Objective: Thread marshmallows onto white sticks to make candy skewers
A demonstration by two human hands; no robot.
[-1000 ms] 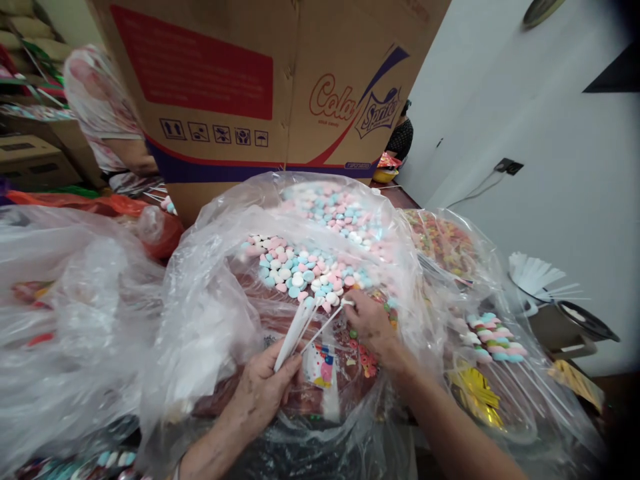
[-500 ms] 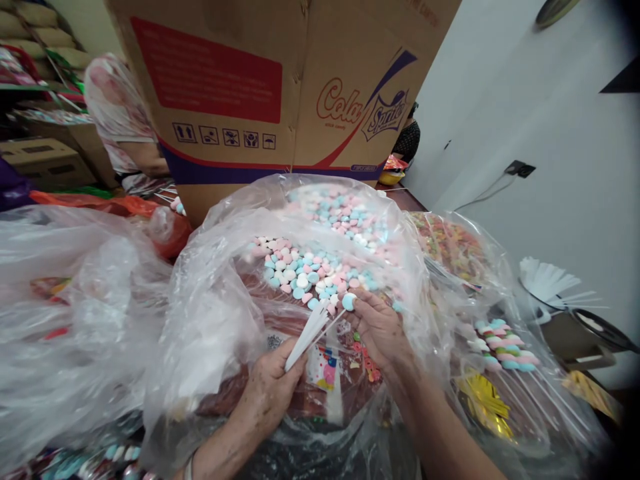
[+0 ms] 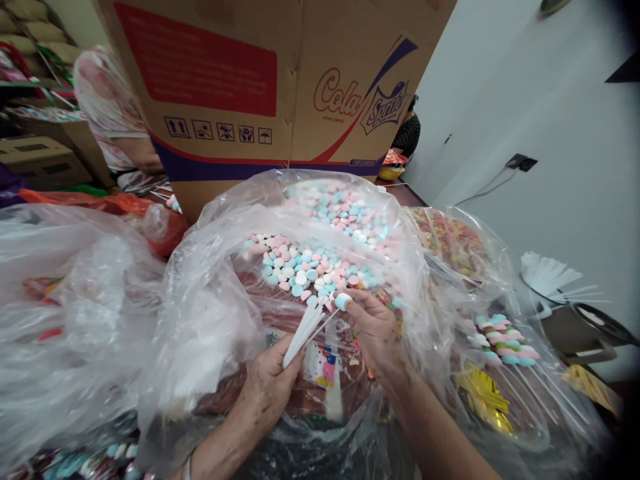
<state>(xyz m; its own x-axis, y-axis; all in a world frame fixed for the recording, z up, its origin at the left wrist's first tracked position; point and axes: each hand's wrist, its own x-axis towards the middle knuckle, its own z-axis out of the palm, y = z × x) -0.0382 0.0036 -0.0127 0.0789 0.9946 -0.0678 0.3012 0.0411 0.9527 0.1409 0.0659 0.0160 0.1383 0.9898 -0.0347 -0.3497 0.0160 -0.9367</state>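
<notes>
Left hand (image 3: 270, 377), near and left of centre: fingers closed round a bundle of white sticks (image 3: 304, 333), tips fanned toward the far side. One single stick (image 3: 325, 326) angles out right from the bundle. Right hand (image 3: 379, 337), just right of it: thumb and index pinch a pale blue-and-white candy (image 3: 343, 301) at the far end of that stick; other fingers loosely curled. Candy is at the stick tip, seemingly touching; can't tell if pierced.

Loose pink, blue and white candies (image 3: 303, 268) lie just beyond the hands, partly under clear plastic (image 3: 200, 313), on the reddish-brown surface (image 3: 253, 285). Loaded skewers (image 3: 507, 341) lie to the right, gold ties (image 3: 485, 403) nearer. Large cardboard box (image 3: 225, 150) stands at the far side.

Step in hand, judged: setting a candy onto the single stick. Next move seems to call for lining the candy's middle up with the tip and pushing straight along the stick, left fingers bracing it firmly so it neither slips back nor bends.
</notes>
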